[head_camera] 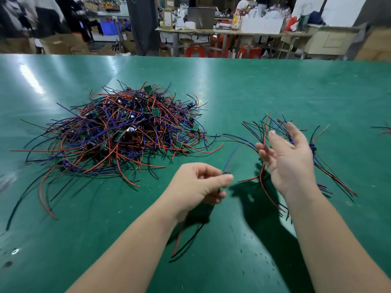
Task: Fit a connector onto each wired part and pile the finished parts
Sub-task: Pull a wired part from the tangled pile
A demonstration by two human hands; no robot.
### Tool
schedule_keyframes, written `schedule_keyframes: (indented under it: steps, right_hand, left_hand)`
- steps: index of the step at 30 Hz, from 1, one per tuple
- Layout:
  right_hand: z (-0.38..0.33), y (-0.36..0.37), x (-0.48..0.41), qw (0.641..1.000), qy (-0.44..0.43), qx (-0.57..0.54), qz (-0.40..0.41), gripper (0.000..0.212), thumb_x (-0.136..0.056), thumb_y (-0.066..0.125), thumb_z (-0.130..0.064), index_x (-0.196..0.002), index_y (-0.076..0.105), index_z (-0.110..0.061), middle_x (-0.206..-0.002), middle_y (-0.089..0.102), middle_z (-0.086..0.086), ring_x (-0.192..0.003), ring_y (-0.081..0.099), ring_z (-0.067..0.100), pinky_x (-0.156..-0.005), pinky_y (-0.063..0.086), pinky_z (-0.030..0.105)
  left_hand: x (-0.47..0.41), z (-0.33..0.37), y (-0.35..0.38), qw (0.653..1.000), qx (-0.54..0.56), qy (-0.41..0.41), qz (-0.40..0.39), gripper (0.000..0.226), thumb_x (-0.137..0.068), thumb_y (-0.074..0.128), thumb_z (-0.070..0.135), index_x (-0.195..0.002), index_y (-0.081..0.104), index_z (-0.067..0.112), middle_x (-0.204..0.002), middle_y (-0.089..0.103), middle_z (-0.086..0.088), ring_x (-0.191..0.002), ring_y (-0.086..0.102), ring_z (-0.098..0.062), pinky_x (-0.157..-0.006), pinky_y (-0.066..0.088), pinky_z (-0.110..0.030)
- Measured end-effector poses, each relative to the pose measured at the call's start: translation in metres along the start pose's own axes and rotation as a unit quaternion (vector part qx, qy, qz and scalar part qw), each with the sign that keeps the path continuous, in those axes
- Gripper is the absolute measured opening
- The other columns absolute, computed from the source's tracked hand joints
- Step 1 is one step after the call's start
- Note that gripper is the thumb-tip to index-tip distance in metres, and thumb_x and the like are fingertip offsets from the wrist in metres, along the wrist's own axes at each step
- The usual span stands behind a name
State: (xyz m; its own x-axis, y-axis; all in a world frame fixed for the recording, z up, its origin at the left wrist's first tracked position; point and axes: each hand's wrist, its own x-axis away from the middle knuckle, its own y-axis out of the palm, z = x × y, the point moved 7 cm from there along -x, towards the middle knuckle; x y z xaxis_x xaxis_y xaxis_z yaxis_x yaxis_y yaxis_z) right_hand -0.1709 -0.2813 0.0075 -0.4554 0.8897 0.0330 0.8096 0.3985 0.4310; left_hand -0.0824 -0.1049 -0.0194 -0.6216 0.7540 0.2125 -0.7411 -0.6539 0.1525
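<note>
— Where is the wired part?

— In the left hand [201, 185], held above the desk [275, 85] near the front middle. Thumb and forefinger pinch a small dark piece [225, 173]. The picture is soft there, so I cannot tell whether that is the connector or the part's body.

— And its leads?

— A blue lead [231, 158] rises from the pinch toward the far side. A red and a black lead [182, 235] hang below the hand and trail toward the near edge.

— The right hand?

— The right hand [289, 161] is open, with the palm turned inward, the fingers spread and relaxed, and nothing gripped. It hovers just to the right of the left hand and over the near side of a small pile of wired parts [273, 127], whose black, blue and red ends fan out behind the fingers. A bent red wire [262, 176] runs just below the fingertips. I can't make out whether it touches them.

— What else is on the desk?

— A large tangled heap of wired parts [127, 132] lies to the left, well apart from the small pile, with small green boards [156, 112] showing among the wires. A few wire ends [384, 130] poke in at the right edge. Beyond the desk stand cluttered benches [211, 31] and red stools [196, 50].
</note>
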Motion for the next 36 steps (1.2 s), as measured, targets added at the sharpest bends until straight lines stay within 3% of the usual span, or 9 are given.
schedule_keyframes:
  steps: [5,7,12,17,22,26,29,33,36]
  right_hand:
    - [0.032,0.045,0.033,0.939,0.021,0.247,-0.24,0.007,-0.081,0.074,-0.017,-0.085,0.068,-0.017,-0.077,0.066,0.004,-0.053,0.062,0.014,-0.056,0.054,0.024]
    - [0.035,0.051,0.039,0.905,-0.029,0.335,-0.26,0.011,-0.074,0.08,-0.022,-0.081,0.072,-0.02,-0.074,0.07,-0.001,-0.061,0.067,0.02,-0.065,0.057,0.033]
    - [0.013,0.046,0.033,0.919,-0.131,0.315,-0.198,0.015,-0.077,0.075,-0.009,-0.078,0.074,-0.023,-0.07,0.073,-0.002,-0.062,0.067,0.014,-0.069,0.058,0.036]
    - [-0.043,0.007,0.012,0.943,-0.273,0.191,-0.02,0.02,-0.082,0.068,-0.008,-0.093,0.071,-0.025,-0.08,0.07,-0.002,-0.062,0.07,0.014,-0.061,0.056,0.026]
    - [-0.039,-0.041,-0.033,0.858,-0.153,0.488,0.05,0.018,-0.076,0.07,-0.007,-0.093,0.069,-0.013,-0.074,0.071,0.007,-0.055,0.066,0.015,-0.069,0.057,0.032]
    - [-0.03,-0.05,-0.045,0.797,-0.125,0.588,0.058,0.009,-0.073,0.076,-0.014,-0.076,0.067,-0.013,-0.072,0.068,0.008,-0.07,0.064,0.024,-0.067,0.048,0.027]
    - [-0.024,-0.047,-0.048,0.772,-0.127,0.621,0.049,0.01,-0.075,0.078,-0.019,-0.073,0.069,-0.013,-0.074,0.067,0.007,-0.073,0.059,0.024,-0.067,0.039,0.024]
    - [-0.022,-0.043,-0.048,0.753,-0.128,0.645,0.037,0.009,-0.081,0.073,-0.02,-0.082,0.076,-0.011,-0.071,0.066,0.006,-0.069,0.055,0.022,-0.064,0.037,0.023]
    - [-0.019,-0.044,-0.046,0.742,-0.112,0.661,0.019,0.017,-0.083,0.062,-0.013,-0.09,0.077,-0.015,-0.064,0.062,0.002,-0.058,0.054,0.015,-0.052,0.035,0.021]
  left_hand:
    - [-0.006,0.0,-0.014,0.992,0.081,0.042,0.086,0.016,-0.08,0.07,0.008,-0.094,0.062,0.003,-0.077,0.068,-0.009,-0.057,0.067,-0.013,-0.051,0.054,-0.021]
    - [-0.006,-0.001,-0.011,0.993,0.075,0.051,0.076,0.011,-0.086,0.063,0.002,-0.097,0.064,0.004,-0.079,0.07,-0.009,-0.062,0.069,-0.014,-0.055,0.055,-0.021]
    - [-0.003,0.005,0.0,0.995,-0.027,0.09,0.014,0.024,-0.093,0.057,0.006,-0.11,0.067,0.02,-0.104,0.072,0.005,-0.085,0.069,-0.01,-0.065,0.055,-0.024]
    - [0.0,0.002,0.006,0.993,-0.082,0.081,0.0,0.022,-0.09,0.062,0.008,-0.097,0.07,0.028,-0.097,0.072,0.009,-0.089,0.067,-0.008,-0.066,0.055,-0.024]
    - [-0.003,-0.001,-0.007,0.99,-0.111,0.064,0.057,0.023,-0.088,0.06,0.006,-0.091,0.071,0.025,-0.09,0.072,0.004,-0.078,0.067,-0.005,-0.063,0.053,-0.02]
    - [-0.006,0.006,-0.022,0.973,-0.173,0.093,0.123,0.023,-0.086,0.061,0.006,-0.086,0.072,0.027,-0.075,0.07,0.008,-0.065,0.059,-0.012,-0.065,0.053,-0.03]
    - [-0.005,0.01,-0.027,0.955,-0.223,0.123,0.152,0.021,-0.084,0.061,0.011,-0.085,0.072,0.03,-0.065,0.065,0.006,-0.051,0.048,-0.008,-0.054,0.042,-0.02]
    - [0.004,0.03,-0.036,0.882,-0.36,0.207,0.221,0.022,-0.084,0.06,0.012,-0.093,0.07,0.029,-0.094,0.064,0.012,-0.068,0.052,0.003,-0.071,0.039,-0.019]
    - [0.011,0.044,-0.05,0.776,-0.486,0.243,0.321,0.032,-0.081,0.062,0.013,-0.11,0.067,0.025,-0.121,0.057,0.002,-0.111,0.046,-0.022,-0.094,0.033,-0.032]
